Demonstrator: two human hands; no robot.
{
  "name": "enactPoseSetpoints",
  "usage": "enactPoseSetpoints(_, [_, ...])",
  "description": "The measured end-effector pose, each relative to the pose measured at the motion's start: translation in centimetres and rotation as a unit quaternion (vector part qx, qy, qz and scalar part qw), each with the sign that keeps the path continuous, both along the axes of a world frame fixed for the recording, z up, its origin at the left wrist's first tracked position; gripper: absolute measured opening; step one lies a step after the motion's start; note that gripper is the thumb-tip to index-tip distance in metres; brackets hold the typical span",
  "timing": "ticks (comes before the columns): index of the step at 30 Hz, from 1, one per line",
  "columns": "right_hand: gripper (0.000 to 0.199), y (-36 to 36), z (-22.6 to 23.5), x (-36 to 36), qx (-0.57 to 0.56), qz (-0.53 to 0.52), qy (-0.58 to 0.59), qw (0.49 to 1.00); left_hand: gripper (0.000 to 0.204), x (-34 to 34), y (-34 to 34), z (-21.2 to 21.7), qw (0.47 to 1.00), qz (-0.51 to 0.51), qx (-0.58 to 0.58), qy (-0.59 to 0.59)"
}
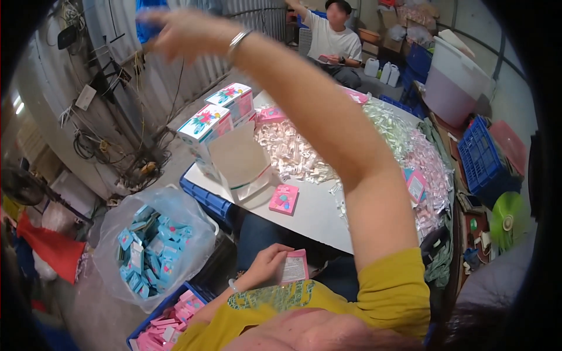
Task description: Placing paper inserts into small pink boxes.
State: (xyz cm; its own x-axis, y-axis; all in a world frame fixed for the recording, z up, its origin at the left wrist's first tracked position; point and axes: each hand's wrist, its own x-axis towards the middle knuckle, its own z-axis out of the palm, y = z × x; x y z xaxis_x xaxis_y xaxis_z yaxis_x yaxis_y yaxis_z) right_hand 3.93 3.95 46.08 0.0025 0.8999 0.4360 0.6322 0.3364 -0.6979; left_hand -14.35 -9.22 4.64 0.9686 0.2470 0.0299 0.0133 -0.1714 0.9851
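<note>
My left hand (266, 266) is low in front of my body, its fingers closed on the edge of a small pink packet (294, 267) with a pale printed panel facing up. My right arm crosses high over the table toward the upper left. At its end my right hand (190, 35) is smeared by motion, close to a blue hanging item (147, 24); whether it holds anything is unclear. Another pink packet (284, 199) lies on the white tabletop (319, 219), beside an open carton (240, 155). Beyond it spread heaps of small wrapped pieces (287, 146).
Two printed boxes (205, 120) stand by the open carton. Lower left are a clear bag (199, 251) of blue packets and a blue crate (196, 288) of pink packets. Across the table sits a person (333, 44). Right are a large white tub (451, 82) and blue basket (483, 152).
</note>
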Motion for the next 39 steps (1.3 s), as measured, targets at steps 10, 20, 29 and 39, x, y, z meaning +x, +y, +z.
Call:
enactPoseSetpoints(10, [0.046, -18.2, 10.4, 13.2, 0.338, -0.350, 0.019, 0.873, 0.023, 1.0, -0.1, -0.3, 0.997, -0.052, -0.048, 0.013])
enactPoseSetpoints(20, [0.017, -29.0, -28.1, 5.7, -0.117, -0.150, -0.045, 0.981, 0.022, 2.2, -1.5, 1.1, 0.999, -0.034, -0.026, 0.025])
enactPoseSetpoints(29, [0.021, -31.0, -37.0, 3.5, -0.220, -0.164, 0.240, 0.931, 0.022, 3.4, -1.9, 1.3, 0.997, -0.053, -0.002, 0.051])
enactPoseSetpoints(39, [0.024, -32.2, -40.1, -1.0, -0.273, -0.155, 0.342, 0.886, 0.024, 2.6, -2.3, 0.5, 0.998, -0.023, -0.033, 0.048])
